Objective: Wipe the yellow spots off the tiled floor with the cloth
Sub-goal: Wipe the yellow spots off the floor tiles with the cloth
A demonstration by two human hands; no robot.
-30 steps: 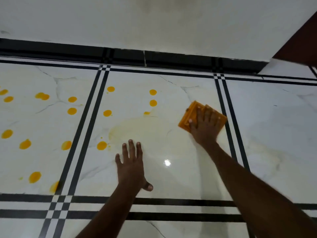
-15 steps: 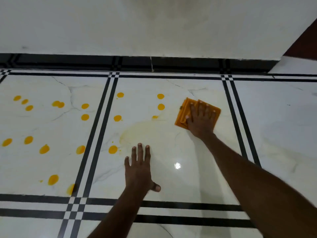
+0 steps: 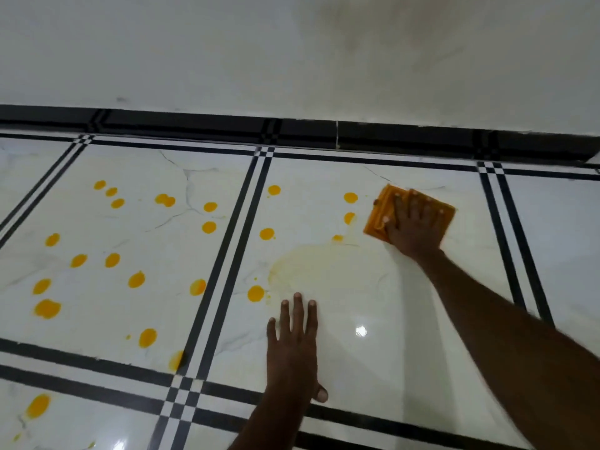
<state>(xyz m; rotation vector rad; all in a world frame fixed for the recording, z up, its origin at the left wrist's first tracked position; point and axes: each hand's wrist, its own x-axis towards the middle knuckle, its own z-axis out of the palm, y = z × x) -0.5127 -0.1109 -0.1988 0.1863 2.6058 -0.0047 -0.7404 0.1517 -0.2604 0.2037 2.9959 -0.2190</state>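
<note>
A folded orange cloth (image 3: 380, 219) lies on the white marble floor tile (image 3: 406, 319) near the wall. My right hand (image 3: 414, 224) presses flat on the cloth with straight fingers. Just left of the cloth are yellow spots (image 3: 350, 197), one partly smeared (image 3: 349, 217). A pale yellow smear (image 3: 308, 267) spreads across the tile's middle. My left hand (image 3: 293, 345) rests flat on the same tile, fingers spread, beside a yellow spot (image 3: 256, 293). Several more yellow spots (image 3: 136, 279) dot the tile to the left.
A white wall (image 3: 292, 53) with a black skirting (image 3: 308, 133) runs along the far side. Black double lines (image 3: 227, 264) separate the tiles. Another yellow spot (image 3: 38, 406) lies on the near left tile. A light glare (image 3: 361, 331) shines between my arms.
The view has shifted left, so more spotted tile shows. My right hand has slid the cloth left and towards the wall, close to the spots. My left hand stays planted.
</note>
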